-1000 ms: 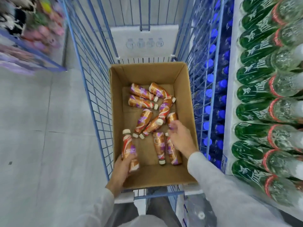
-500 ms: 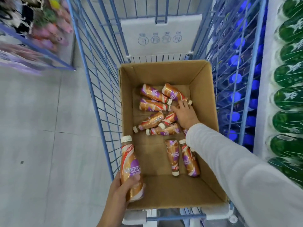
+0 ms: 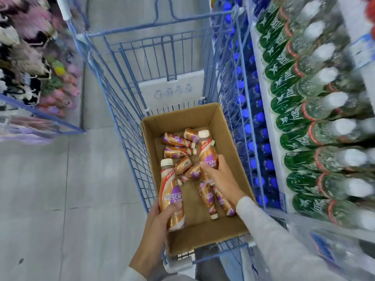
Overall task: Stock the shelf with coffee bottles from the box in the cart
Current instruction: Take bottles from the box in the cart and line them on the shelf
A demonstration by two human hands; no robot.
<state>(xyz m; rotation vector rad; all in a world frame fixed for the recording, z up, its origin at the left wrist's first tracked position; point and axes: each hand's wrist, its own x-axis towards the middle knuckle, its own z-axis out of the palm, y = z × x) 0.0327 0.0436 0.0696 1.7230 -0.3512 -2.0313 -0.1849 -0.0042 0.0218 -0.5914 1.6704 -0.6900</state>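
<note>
Now both hands hold a coffee bottle over the box in the cart. The left hand (image 3: 158, 224), at lower centre of the frame, is wrapped round the base of one bottle (image 3: 171, 191), held upright just inside the box's left wall. The right hand (image 3: 220, 177), a little higher and to the right, grips a second bottle (image 3: 207, 151) by its lower half, with the white cap pointing up the frame.

That second grip is the change. Half a second ago the right hand was down among the lying bottles with nothing lifted. It has since closed on one and raised it clear of the rest. The left hand's bottle was already held then and is held the same way now.

The cardboard box (image 3: 227, 142) sits at the near end of the blue wire cart (image 3: 129, 151). About seven loose bottles (image 3: 177, 153) lie scattered on the box floor, some touching or crossing each other.

The shelf (image 3: 265, 110) runs down the right side of the frame, packed with green bottles (image 3: 292, 118). No coffee bottles show on it from this angle.

With a bottle in each hand, the pick-up looks complete. The likely next step is turning right to carry both to the shelf. Most of the box is still to be stocked.
</note>
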